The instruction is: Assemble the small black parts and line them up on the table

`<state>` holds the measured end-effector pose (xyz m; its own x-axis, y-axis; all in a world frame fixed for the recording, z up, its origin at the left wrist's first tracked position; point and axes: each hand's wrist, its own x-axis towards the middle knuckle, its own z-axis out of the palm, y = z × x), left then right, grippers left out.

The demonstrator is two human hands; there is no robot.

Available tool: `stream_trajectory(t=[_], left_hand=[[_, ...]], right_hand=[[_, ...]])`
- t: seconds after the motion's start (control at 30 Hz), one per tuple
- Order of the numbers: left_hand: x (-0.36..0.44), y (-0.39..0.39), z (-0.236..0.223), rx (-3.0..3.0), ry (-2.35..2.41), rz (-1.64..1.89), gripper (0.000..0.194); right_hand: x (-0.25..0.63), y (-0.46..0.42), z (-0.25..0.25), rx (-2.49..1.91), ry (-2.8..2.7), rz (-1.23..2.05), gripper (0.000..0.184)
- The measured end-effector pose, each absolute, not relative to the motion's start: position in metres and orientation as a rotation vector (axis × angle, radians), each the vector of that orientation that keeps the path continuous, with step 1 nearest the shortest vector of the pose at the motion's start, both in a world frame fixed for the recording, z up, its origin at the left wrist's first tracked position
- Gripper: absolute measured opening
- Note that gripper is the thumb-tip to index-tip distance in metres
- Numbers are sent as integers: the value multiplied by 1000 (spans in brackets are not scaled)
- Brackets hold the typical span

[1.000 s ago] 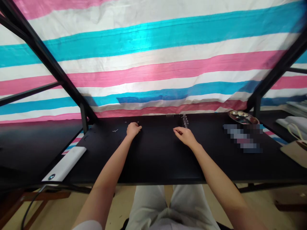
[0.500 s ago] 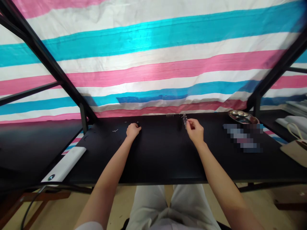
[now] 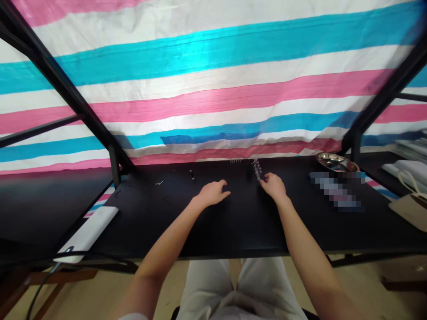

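My left hand (image 3: 214, 193) is above the middle of the black table (image 3: 230, 226), its thumb and fingers apart and nothing between them. My right hand (image 3: 275, 186) is at the near end of a strand of greyish-purple beads (image 3: 257, 170), thumb and forefinger slightly parted. Whether the fingertips touch the last bead is hard to tell. Behind my left hand stands a small dark cylindrical piece (image 3: 192, 175) with a pale end. Near the table's back edge is a row of small metallic pieces (image 3: 235, 162). White thread-like scraps (image 3: 159, 182) lie to the left.
A shiny metal dish (image 3: 337, 162) sits at the back right, with a pixelated packet (image 3: 336, 191) in front. At the left edge lies a white oblong device (image 3: 88, 233) with a cable. A beige bag (image 3: 410, 210) is far right. Striped sheeting (image 3: 213, 98) hangs behind, between black frame bars.
My left hand has left the small dark piece and moved right and nearer, its fingers opening. My right hand has come off the bead strand's middle, down to its near end.
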<state>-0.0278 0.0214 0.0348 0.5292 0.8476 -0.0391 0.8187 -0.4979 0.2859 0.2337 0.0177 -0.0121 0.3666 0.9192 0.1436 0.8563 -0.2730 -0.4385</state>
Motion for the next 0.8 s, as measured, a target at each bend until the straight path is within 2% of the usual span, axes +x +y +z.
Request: stream_trajectory(t=[0.07,0.17,0.33,0.47,0.8], left_hand=[[-4,19,32,2577,1275,249,49],[32,21,24,2624,1357,389,50],[71,32,8,2657,1423,312,55],[76,41,2,2635,1457,297,47],[81,47,-1,2350,1514,619,26]], right_hand=[[231,19,-16,-2186,-1582,164,30],[229,21,-21,-2180,-1603,150,29],[227,23,-22,-2178,-1602,137,29],[227,25,-24,-2184,-1595,121,28],[225,27,-25,-2151,-1602,73,24]])
